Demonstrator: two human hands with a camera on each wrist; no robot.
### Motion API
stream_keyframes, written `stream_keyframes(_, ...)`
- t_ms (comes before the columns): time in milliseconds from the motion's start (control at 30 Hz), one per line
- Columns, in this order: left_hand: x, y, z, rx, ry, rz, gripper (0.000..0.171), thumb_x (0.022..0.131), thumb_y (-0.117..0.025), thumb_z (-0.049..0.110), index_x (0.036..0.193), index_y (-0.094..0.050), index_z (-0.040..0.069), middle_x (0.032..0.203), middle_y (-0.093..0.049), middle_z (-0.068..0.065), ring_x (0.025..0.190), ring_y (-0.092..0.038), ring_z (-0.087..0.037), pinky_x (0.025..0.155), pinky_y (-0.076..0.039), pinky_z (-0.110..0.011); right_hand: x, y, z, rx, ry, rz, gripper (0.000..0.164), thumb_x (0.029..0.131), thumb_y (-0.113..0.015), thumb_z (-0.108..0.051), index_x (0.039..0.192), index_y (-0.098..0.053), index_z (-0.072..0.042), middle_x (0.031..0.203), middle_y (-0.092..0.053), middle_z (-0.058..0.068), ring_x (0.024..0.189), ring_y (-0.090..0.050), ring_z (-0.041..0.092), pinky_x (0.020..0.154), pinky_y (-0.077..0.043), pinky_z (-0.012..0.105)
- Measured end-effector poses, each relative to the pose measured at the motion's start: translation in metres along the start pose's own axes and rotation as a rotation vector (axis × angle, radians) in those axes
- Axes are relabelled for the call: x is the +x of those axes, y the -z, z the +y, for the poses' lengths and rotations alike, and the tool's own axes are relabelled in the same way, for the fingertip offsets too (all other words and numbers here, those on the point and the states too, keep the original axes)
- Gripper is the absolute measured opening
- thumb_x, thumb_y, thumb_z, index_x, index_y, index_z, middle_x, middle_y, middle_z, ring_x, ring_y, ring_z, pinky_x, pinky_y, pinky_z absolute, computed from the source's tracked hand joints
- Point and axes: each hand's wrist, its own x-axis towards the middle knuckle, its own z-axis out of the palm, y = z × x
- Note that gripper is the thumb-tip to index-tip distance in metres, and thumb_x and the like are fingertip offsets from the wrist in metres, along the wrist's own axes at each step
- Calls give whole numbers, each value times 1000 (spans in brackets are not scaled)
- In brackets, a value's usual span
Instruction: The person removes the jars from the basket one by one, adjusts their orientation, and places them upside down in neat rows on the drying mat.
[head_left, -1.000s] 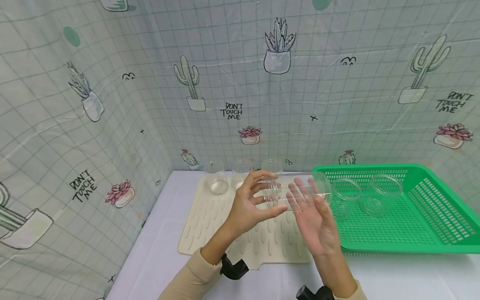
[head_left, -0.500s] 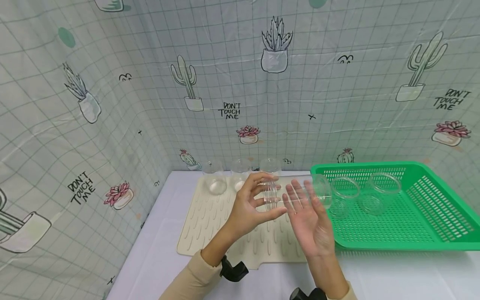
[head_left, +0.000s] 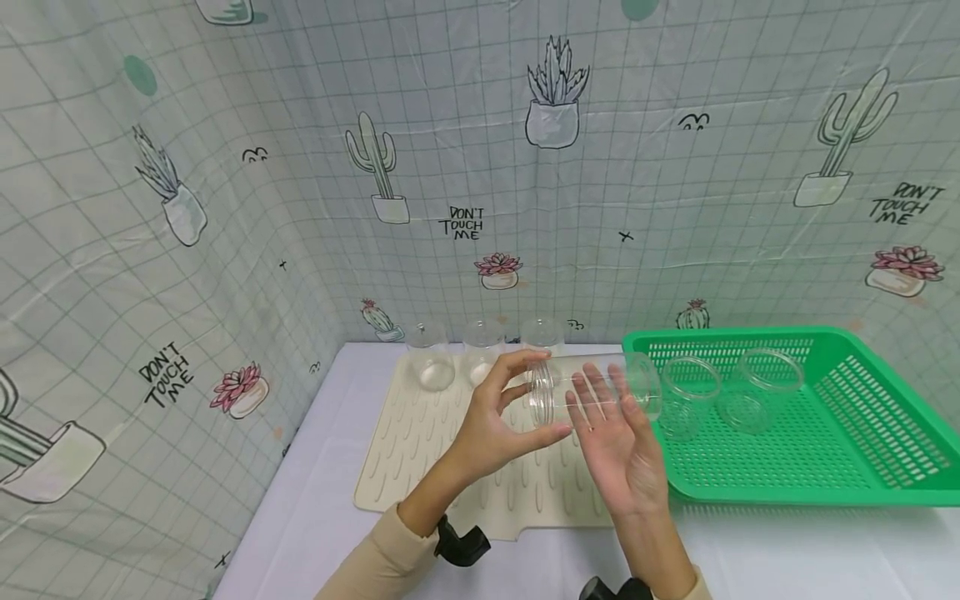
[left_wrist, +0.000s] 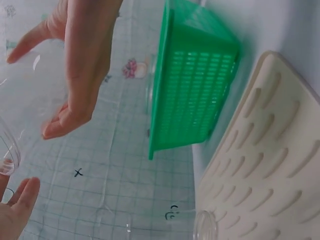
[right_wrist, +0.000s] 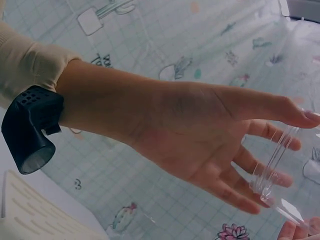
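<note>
A clear glass jar (head_left: pixel 564 382) lies sideways in the air between both hands, its ridged mouth to the left. My left hand (head_left: pixel 487 421) grips that mouth end, thumb in front and fingers behind; the right wrist view shows the same left hand (right_wrist: pixel 195 130) with its fingers seen through the glass. Under and behind the base end, my right hand (head_left: pixel 624 467) supports the jar, palm up and fingers straight. In the left wrist view this right hand (left_wrist: pixel 85 60) has the jar between its thumb and fingers.
Three clear jars, one of them the left jar (head_left: pixel 433 367), stand along the back of a cream ridged mat (head_left: pixel 420 450). At right, a green basket (head_left: pixel 825 471) holds two more, a near jar (head_left: pixel 690 392) and a far jar (head_left: pixel 772 375). A patterned cloth (head_left: pixel 480 167) hangs behind.
My right hand has shifted slightly left and down along the jar. The jar has turned a little, and fewer left fingers show behind its mouth. The other jars have stayed put.
</note>
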Motion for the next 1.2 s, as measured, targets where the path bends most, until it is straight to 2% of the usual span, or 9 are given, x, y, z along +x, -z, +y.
stream_keyframes(133,-4,4,0,126,3,17,82,75,-86,5,145,-43,10,146,-46,-3,136,-42,-24,110,-39,-44,1,2,0,-4,5,4,58,100,-59,-18,148,-27,-15,148,-40,9,141,-33,27,120,-21,38)
stream_keyframes(333,-13,15,-2,211,57,44,86,74,-87,7,147,-41,6,149,-44,-6,139,-39,-26,112,-35,-49,3,5,0,-41,-2,10,46,101,-57,-16,143,-38,-16,149,-39,8,143,-29,26,120,-18,37)
stream_keyframes(500,-23,26,-6,288,85,62,87,76,-87,16,149,-41,17,149,-44,-1,138,-39,-20,111,-35,-47,6,4,1,-128,-10,58,53,100,-58,-18,146,-30,-16,154,-27,8,147,-18,27,119,-23,35)
stream_keyframes(633,-32,37,-9,337,117,76,85,77,-87,25,149,-41,26,149,-44,5,137,-40,-20,111,-34,-48,9,3,3,-141,-11,78,54,99,-60,-17,143,-31,-15,154,-23,10,150,-12,30,119,-21,37)
stream_keyframes(733,-41,45,-11,370,152,86,85,77,-88,29,148,-41,29,148,-44,9,137,-40,-18,111,-33,-47,10,4,4,-120,-20,87,53,98,-61,-14,142,-32,-16,153,-29,9,149,-18,28,120,-20,38)
stream_keyframes(900,-56,57,-15,447,218,98,85,76,-88,33,147,-42,34,147,-43,13,137,-37,-13,110,-33,-51,13,3,4,-110,-49,90,62,97,-62,-12,148,-26,-14,147,-42,9,141,-35,24,118,-24,37)
stream_keyframes(1067,-68,69,-19,534,271,90,86,76,-87,39,148,-40,33,150,-43,8,138,-37,-16,108,-34,-55,18,3,8,-177,-54,66,65,96,-61,-11,149,-22,-12,144,-40,11,137,-36,25,115,-31,35)
stream_keyframes(1200,-76,77,-23,599,332,87,90,76,-86,44,151,-38,30,153,-40,6,140,-35,-19,108,-34,-56,23,4,13,-221,-52,60,60,95,-60,-8,143,-25,-11,142,-42,12,133,-40,26,113,-33,36)
